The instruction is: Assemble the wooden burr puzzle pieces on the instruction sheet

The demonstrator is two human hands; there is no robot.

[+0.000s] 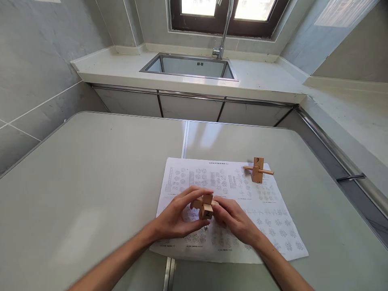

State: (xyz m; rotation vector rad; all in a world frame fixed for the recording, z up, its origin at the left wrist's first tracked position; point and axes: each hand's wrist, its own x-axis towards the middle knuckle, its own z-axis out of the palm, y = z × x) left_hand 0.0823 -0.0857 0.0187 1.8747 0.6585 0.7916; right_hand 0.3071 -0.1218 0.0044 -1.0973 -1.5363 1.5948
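A small wooden interlocking puzzle (206, 211), made of crossed blocks with a dark mark on the near end, is held over a printed sheet. My left hand (178, 212) grips it from the left, fingers over the top and thumb at the lower edge. From the right, my right hand (235, 220) pinches one of its side blocks; some fingertips are hidden behind the wood. Beneath both hands lies the printed instruction sheet (285, 238), covered in small diagrams. On its upper right corner rests another wooden puzzle piece (258, 171), a numbered block crossed by a thin rod.
The pale table (91, 169) has a seam down its middle. Beyond it, a counter (257, 79) holds a steel sink (194, 66) and a tall faucet (224, 32). Another counter edge (342, 117) runs along the right, and a tiled wall (36, 60) stands at the left.
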